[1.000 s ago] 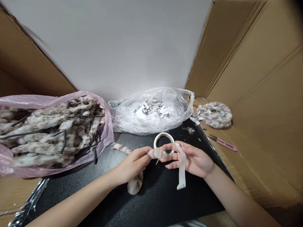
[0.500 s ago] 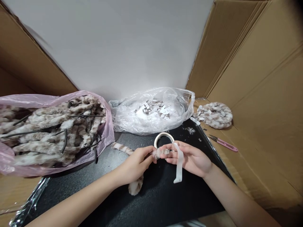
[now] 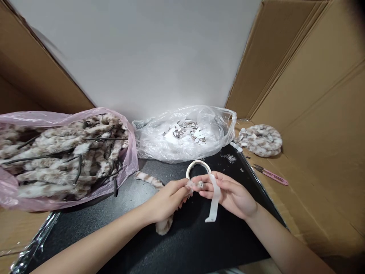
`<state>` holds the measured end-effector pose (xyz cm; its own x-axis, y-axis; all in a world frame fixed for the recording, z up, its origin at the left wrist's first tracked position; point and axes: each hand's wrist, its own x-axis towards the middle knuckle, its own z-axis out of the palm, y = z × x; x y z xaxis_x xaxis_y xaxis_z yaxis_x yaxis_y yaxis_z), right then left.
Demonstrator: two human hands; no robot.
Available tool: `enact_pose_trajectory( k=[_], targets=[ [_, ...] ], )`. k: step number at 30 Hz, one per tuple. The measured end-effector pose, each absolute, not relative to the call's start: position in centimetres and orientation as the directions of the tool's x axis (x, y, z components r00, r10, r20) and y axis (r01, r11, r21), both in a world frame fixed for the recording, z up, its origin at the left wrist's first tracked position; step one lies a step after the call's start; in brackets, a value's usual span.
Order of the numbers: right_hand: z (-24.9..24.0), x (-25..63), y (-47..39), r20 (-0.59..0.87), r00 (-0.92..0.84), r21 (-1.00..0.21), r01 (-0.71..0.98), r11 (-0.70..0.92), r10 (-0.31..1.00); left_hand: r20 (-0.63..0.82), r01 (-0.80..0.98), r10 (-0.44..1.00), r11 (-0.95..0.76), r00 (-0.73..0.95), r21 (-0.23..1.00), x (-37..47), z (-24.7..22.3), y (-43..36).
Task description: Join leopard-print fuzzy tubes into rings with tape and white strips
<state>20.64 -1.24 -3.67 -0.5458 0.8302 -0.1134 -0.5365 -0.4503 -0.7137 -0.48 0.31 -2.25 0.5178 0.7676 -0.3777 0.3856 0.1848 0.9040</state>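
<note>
My left hand (image 3: 168, 199) pinches a brown-and-white furry strip (image 3: 164, 227), whose frayed tip pokes out past the fingertips toward my other hand. Part of the strip lies behind that hand on the black tabletop. In my right hand (image 3: 230, 192) is a roll of white tape (image 3: 199, 163), its ring showing beyond the fingers. From beside the index finger and thumb hangs a loose tape end (image 3: 214, 203). The fingers of both hands nearly meet around the furry tip; the exact contact there is hidden.
At left, a pink plastic bag (image 3: 132, 152) holds many furry strips with black cords. A clear bag (image 3: 154, 146) of paper scraps lies at the back. On the right are a coiled furry bundle (image 3: 262, 140) and pink-handled snips (image 3: 272, 176). Cardboard walls (image 3: 319, 114) stand at both sides.
The furry tip has turned and less of it shows between my hands. The hanging tape end has swung slightly left. My right hand holds nearly the same place.
</note>
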Motion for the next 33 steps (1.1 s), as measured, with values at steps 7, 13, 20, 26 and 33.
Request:
enact_pose_trajectory(
  k=[7, 13, 20, 26, 33],
  targets=[
    [-3.6, 19.6, -2.0, -0.082, -0.586, -0.739, -0.507, -0.444, 0.806, -0.472, 0.15, 0.63, 0.495, 0.616, 0.856, -1.1, -1.9, 0.3],
    [-3.7, 19.0, -2.4, -0.097, -0.617, -0.726, -0.493, -0.48, 0.781, -0.44, 0.148, 0.622, 0.463, 0.648, 0.874, -1.0, -2.0, 0.3],
    [-4.0, 19.3, -2.2, -0.074, -0.617, -0.821, -0.408, -0.399, 0.783, -0.439, 0.134, 0.669, 0.457, 0.6, 0.879, -1.3, -2.2, 0.3],
    [-3.9, 19.6, -2.0, -0.009, -0.526, -0.904, -0.358, -0.231, 0.85, -0.399, 0.147, 0.738, 0.385, 0.544, 0.911, -1.0, -2.2, 0.4],
    [-4.3, 19.5, -2.4, 0.05, -0.514, -0.993, -0.117, -0.012, 0.857, -0.332, 0.137, 0.725, 0.316, 0.603, 0.939, -0.7, -3.1, 0.5]
  ],
)
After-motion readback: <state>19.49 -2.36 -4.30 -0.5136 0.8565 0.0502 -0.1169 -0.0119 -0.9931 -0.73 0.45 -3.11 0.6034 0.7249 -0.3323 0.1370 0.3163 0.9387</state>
